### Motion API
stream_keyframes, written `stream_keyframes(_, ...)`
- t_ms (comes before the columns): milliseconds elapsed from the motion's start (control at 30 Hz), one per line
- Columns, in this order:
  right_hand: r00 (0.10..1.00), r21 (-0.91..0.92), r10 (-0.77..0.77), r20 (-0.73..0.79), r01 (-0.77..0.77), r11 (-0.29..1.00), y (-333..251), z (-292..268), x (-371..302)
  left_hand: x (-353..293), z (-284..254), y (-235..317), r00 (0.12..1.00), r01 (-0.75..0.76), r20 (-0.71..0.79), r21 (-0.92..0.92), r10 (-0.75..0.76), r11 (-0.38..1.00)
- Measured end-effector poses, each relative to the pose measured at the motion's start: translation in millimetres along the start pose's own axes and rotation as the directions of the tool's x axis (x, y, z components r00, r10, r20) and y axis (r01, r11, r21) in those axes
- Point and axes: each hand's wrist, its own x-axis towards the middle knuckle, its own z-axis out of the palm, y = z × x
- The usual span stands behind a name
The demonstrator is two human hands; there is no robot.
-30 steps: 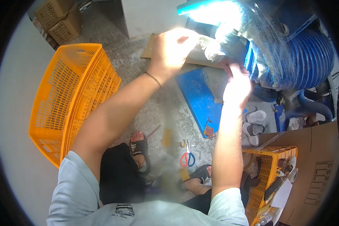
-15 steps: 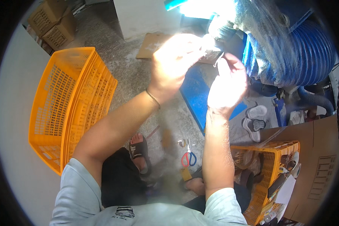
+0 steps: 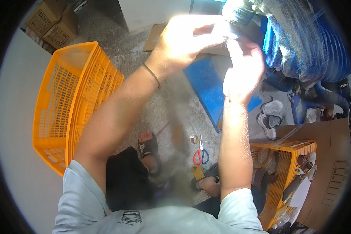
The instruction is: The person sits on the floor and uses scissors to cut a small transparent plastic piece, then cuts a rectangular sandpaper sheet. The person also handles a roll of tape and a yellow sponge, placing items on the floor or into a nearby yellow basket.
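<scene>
Both hands are raised at the top of the view, under strong glare beside a machine with a dusty blue ribbed hose (image 3: 319, 50). My left hand (image 3: 179, 45) has thumb and forefinger pinched at a small bright item that the glare washes out. Just right of it and slightly lower, my right hand (image 3: 243, 72) is closed too, its thumb and fingertips meeting the left hand's fingertips. Whatever the right fingers pinch is too small and overexposed to name. A pale, dust-coated part (image 3: 238, 11) of the machine sits right above the fingertips.
Stacked yellow plastic crates (image 3: 80, 101) stand at left. Scissors (image 3: 201, 152) with red and blue handles lie on the floor between my feet. A blue board (image 3: 206, 93) lies below the hands. Shoes (image 3: 268, 119) and a filled yellow crate (image 3: 277, 187) are at right, beside cardboard (image 3: 327, 167).
My hands have moved up toward the machine, and their fingertips have come closer together. A thin piece that showed at the right fingertips is now lost in the glare.
</scene>
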Motion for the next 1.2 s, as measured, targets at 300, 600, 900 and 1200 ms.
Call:
stream_keyframes(300,0.977,0.063,0.001,0.213,-0.014,0.998,11.7,-13.8,18.1,5.8,-1.0,25.2,0.943,0.333,0.242,-0.648,-0.229,0.685)
stream_keyframes(600,0.989,-0.032,-0.082,0.126,0.087,0.996,26.5,-14.5,14.3,8.7,-7.7,26.6,0.96,-0.257,0.132,0.063,0.247,0.964)
stream_keyframes(900,0.984,-0.151,-0.041,0.17,0.068,0.986,12.0,-19.0,10.8,9.2,-10.9,35.1,0.953,0.272,0.191,-0.197,-0.235,0.942)
stream_keyframes(1200,0.818,-0.149,0.54,0.201,-0.519,0.842,144.4,-148.2,-138.2,-151.3,45.8,-86.5,0.616,0.555,0.588,0.147,-0.523,0.819)
